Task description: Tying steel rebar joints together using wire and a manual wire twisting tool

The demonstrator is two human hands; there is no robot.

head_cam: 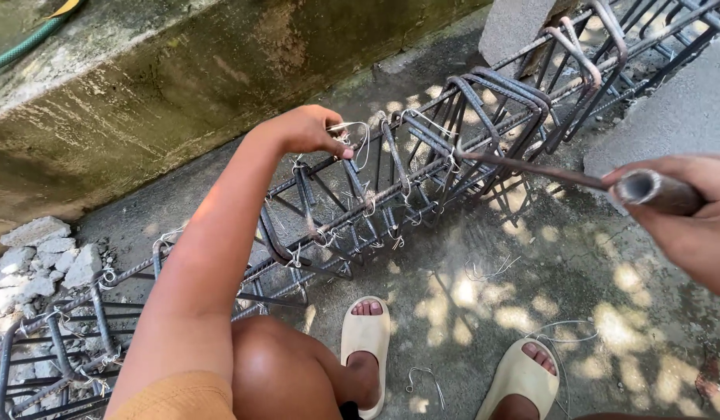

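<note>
Bare knee (278, 373) and two feet in pale slide sandals (365, 334) sit closest, on the dusty concrete ground (469, 288) dotted with sun spots. Small bent bits of wire (422, 383) lie on the ground between the two feet.

Just past the feet lies a long cage of steel bars (391, 194). It runs from the bottom left corner of the ground up to the top right corner. Thin wires tie its bars where they cross.

Left hand (307, 129) reaches out over the top of the cage. Its fingers are pinched shut on a thin wire loop (358, 140) at a top bar.

Right hand (690, 222) is at the right edge. It is closed around a rusty pipe handle (655, 190). A thin rod (531, 166) runs from the handle to the cage, and its tip touches a bar near the middle.

A gray concrete wall (157, 85) stands behind the cage. Broken stones (41, 257) are piled at the left edge, and a green hose (25, 39) lies on top of the wall.
</note>
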